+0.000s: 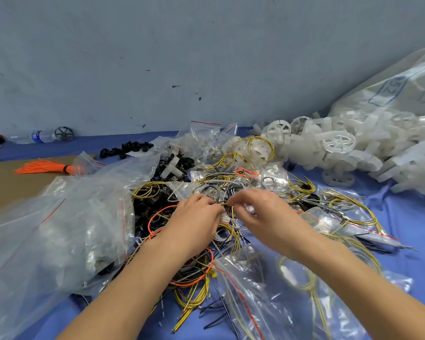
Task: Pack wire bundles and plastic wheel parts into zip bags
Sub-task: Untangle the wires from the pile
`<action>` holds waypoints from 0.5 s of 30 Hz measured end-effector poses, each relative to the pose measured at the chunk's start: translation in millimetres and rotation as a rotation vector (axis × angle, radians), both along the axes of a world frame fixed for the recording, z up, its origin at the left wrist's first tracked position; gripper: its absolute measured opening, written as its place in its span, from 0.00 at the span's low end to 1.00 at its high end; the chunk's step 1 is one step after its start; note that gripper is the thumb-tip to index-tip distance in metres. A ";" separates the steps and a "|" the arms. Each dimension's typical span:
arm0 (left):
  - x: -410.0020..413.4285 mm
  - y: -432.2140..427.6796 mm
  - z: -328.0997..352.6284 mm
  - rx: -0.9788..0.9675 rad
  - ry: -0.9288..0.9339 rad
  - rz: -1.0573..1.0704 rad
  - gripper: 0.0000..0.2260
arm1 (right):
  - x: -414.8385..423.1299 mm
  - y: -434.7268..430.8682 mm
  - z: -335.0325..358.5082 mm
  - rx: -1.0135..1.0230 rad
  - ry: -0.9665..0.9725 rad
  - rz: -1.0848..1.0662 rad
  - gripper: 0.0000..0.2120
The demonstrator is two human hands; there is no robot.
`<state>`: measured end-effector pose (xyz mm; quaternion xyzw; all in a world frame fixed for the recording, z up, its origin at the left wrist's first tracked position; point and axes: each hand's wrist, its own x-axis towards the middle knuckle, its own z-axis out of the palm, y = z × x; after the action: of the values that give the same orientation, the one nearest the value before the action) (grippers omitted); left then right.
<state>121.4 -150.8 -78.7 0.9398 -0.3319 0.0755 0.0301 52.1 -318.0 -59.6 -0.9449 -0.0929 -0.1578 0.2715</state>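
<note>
Both hands [233, 217] amid tangled wires [227, 182]

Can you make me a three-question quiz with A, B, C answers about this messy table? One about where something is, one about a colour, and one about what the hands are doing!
1. Where is the pile of white plastic wheels?
A. far right
B. near left
C. under the hands

2. What colour is the straight tied wire bundle at the left?
A. green
B. orange
C. purple

3. What are the hands doing?
A. resting flat on the cloth
B. holding a bottle
C. pinching wires in the tangle

Answers:
1 A: the wheels are heaped at the far right by a big bag.
2 B: the bundle is bright orange.
3 C: the left hand and right hand meet with fingers curled on thin wires.
</note>
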 end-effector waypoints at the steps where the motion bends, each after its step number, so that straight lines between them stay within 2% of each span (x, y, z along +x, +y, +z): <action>1: 0.7 -1.0 0.5 0.005 -0.014 0.000 0.14 | 0.8 -5.0 2.9 0.031 -0.025 -0.035 0.10; 3: 1.3 -3.1 2.5 -0.023 -0.039 -0.009 0.14 | 1.5 -13.2 9.1 0.103 -0.071 -0.095 0.10; 6: 2.0 -2.4 9.6 -0.171 -0.023 -0.027 0.13 | 1.0 -20.0 17.0 0.185 -0.120 -0.155 0.11; 10: 3.0 7.1 27.5 -0.344 0.035 -0.049 0.11 | -0.7 -21.3 21.2 0.212 -0.138 -0.159 0.13; 15: 1.2 23.9 39.0 -0.248 -0.010 0.045 0.11 | 1.4 -18.9 17.9 0.181 -0.112 -0.154 0.15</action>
<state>122.5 -126.9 -39.8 0.9356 -0.2990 0.1215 0.1429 53.5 -336.9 -41.7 -0.9106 -0.0203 -0.2385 0.3370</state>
